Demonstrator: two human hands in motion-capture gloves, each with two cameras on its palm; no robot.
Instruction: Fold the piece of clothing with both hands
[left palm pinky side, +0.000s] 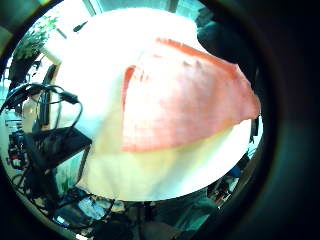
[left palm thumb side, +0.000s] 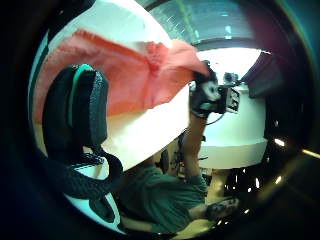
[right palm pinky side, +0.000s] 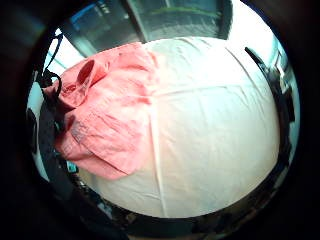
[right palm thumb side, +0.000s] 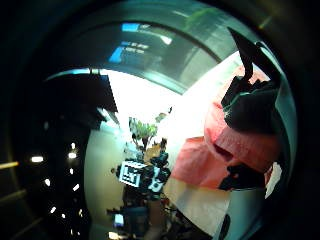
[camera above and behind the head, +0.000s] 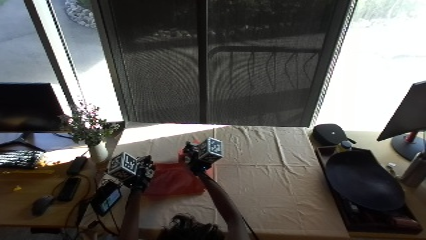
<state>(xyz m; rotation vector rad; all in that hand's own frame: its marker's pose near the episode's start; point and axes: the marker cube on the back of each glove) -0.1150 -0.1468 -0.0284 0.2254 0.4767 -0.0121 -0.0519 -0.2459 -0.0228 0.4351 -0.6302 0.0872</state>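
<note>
Red shirt (camera above and behind the head: 174, 183) hanging partly lifted over table (camera above and behind the head: 286, 185), at its left part, near vase w/ flowers (camera above and behind the head: 90, 131). Left hand (camera above and behind the head: 136, 172) pinching one shirt edge w/ curled fingers; right hand (camera above and behind the head: 194, 156) gripping top edge, fingers closed on cloth.

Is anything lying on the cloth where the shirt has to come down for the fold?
Nothing visible does. Both hands, left and right, hold the red shirt up by its edges over the pale tablecloth. The cloth beside and under it shows only creases. The vase stands off the left edge, clear of the fold.
</note>
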